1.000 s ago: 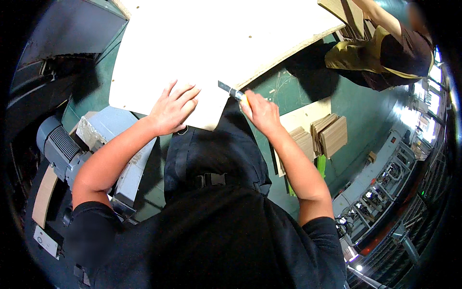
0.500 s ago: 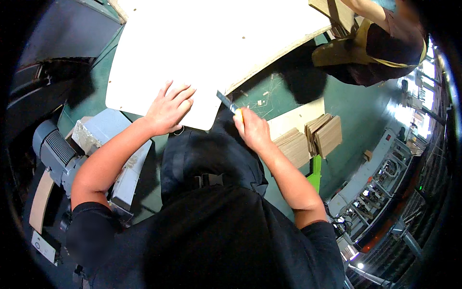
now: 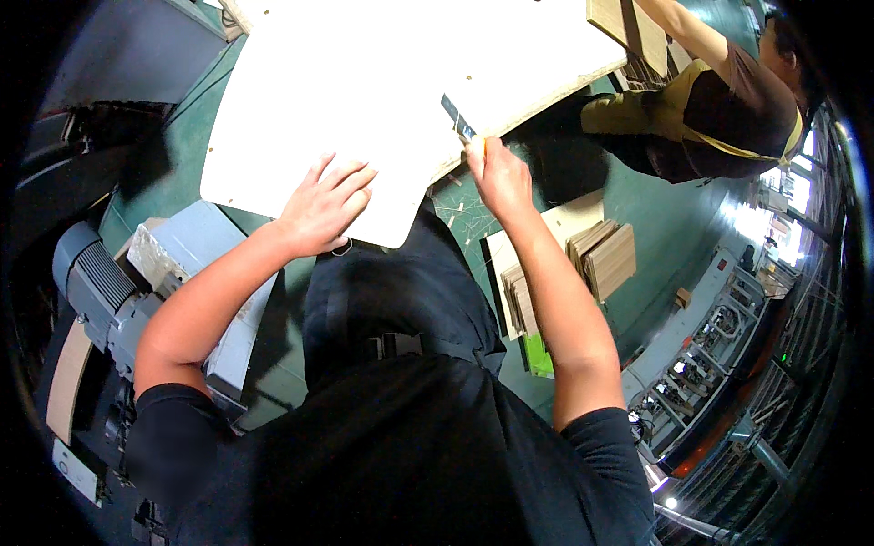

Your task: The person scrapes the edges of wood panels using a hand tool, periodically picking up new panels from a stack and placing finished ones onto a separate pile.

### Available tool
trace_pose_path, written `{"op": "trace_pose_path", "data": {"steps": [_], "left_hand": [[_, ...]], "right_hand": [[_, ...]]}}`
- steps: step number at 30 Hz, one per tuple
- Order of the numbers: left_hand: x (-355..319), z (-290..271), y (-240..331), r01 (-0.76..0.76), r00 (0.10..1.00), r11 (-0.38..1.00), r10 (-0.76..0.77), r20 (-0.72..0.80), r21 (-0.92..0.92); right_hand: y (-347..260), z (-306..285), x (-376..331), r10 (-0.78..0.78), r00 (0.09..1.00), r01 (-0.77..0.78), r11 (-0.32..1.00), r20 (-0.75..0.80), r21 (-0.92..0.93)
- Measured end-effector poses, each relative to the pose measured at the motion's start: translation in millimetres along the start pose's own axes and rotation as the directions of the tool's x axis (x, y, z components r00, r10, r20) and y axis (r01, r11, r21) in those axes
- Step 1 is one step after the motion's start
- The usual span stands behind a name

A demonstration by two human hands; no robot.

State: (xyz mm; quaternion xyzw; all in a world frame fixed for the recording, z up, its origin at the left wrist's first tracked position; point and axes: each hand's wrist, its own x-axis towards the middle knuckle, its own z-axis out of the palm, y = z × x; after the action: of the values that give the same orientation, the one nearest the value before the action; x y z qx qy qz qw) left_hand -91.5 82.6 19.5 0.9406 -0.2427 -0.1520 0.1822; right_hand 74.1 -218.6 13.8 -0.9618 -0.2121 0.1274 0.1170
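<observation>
Presently positioned over the counter point(image 3: 355, 100), close to its right edge: flat-bladed tool point(image 3: 458, 116) with yellow handle, blade directed forward and leftward. Contact between blade and white top: not determinable. Retained in the right hand point(image 3: 503, 176), grip closed around the handle. To the left, on the near rounded portion of the counter: left hand point(image 3: 326, 207), palm down, fingers spread, grip open and unloaded. Below the right edge, on the green floor point(image 3: 669, 246): small light-coloured scraps point(image 3: 452, 214). Right of the right forearm: stacked wooden pieces point(image 3: 603, 259), near a bright green object point(image 3: 537, 357). Far left: grey finned motor point(image 3: 94, 270), beside a pale blue-grey housing point(image 3: 196, 241). Upper right: co-worker point(image 3: 751, 118) in brown top and yellow apron, near wooden boards point(image 3: 628, 32).
</observation>
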Motion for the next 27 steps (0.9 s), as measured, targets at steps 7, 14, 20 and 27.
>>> {"op": "trace_pose_path", "data": {"steps": [7, 14, 20, 27], "left_hand": [[-0.4, 0.4, -0.6, 0.002, 1.0, 1.0, -0.002, 0.001, 0.001], [-9.2, 1.6, -2.2, -0.026, 1.0, 1.0, 0.026, 0.008, 0.007], [-39.0, 0.1, -9.1, -0.09, 0.993, 0.996, 0.091, 0.074, -0.019], [-54.9, 6.1, -16.5, -0.166, 0.983, 0.985, 0.163, 0.08, 0.039]], "right_hand": [[-6.5, -19.9, 44.9, 0.135, 0.989, -0.127, 0.985, 0.063, -0.117], [-7.2, -16.9, 25.1, 0.101, 0.992, -0.098, 0.994, 0.077, -0.036], [-23.2, 13.7, -76.1, 0.03, 0.992, -0.046, 0.991, 0.122, 0.124], [-36.1, 38.2, -117.7, 0.026, 0.986, -0.053, 0.985, 0.164, 0.162]]}}
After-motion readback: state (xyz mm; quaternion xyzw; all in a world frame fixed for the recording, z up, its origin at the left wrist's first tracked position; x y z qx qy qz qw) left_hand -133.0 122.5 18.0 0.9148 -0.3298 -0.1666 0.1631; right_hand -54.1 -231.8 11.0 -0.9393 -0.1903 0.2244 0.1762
